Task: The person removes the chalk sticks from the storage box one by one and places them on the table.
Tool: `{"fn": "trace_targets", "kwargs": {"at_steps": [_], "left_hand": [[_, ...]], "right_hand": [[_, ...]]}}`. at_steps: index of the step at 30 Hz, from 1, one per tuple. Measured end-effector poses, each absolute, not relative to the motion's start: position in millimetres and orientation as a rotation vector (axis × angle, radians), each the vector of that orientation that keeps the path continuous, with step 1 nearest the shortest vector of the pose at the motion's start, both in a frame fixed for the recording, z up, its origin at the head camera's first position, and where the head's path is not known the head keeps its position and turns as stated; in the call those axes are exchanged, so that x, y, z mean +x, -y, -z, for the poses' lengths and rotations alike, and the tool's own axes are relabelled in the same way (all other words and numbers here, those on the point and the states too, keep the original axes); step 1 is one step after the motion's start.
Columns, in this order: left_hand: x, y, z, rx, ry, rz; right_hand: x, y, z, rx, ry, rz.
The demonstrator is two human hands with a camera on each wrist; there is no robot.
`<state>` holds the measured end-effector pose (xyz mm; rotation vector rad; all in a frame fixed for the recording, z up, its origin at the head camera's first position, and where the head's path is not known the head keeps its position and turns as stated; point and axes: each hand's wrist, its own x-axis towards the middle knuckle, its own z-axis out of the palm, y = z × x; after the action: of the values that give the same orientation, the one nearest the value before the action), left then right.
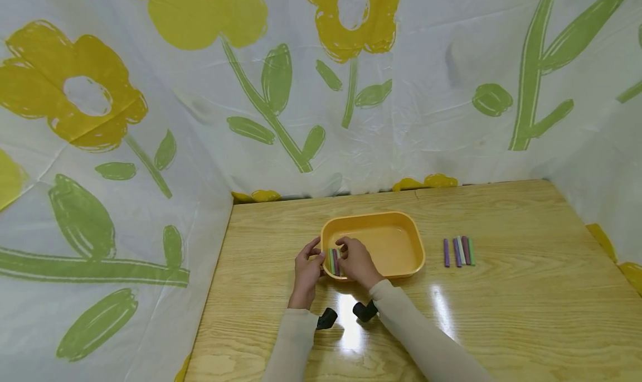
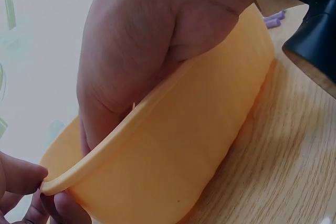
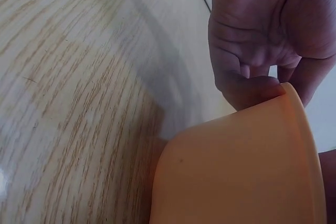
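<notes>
An orange plastic tray (image 1: 386,242) with rounded corners rests on the wooden table. At its left end, my left hand (image 1: 307,267) pinches the rim, the thumb on one side and fingers on the other. My right hand (image 1: 357,260) reaches over the near wall into the tray, fingers bent down at several chalk sticks (image 1: 334,259). Those sticks, green and reddish purple among them, lie side by side at the tray's left end. The tray wall (image 2: 173,145) hides the right fingertips in the left wrist view, and I cannot tell whether they grip a stick.
Right of the tray, several chalk sticks (image 1: 464,251) in purple, white, dark red and green lie in a row on the table (image 1: 521,304). A purple one (image 1: 446,252) lies slightly apart. White flowered sheeting (image 1: 431,109) surrounds the table's back and sides.
</notes>
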<state>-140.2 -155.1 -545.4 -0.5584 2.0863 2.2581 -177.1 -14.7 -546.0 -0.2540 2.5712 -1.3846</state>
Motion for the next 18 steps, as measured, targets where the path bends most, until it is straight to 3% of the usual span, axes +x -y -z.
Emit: {"fn": "trace_targets", "kwargs": {"at_steps": [18], "left_hand": [[-140.2,155.3,545.9,-0.565,-2.089,-2.258]], "right_hand": [[-180.9,19.2,543.5,-0.300,-2.542,1.162]]}}
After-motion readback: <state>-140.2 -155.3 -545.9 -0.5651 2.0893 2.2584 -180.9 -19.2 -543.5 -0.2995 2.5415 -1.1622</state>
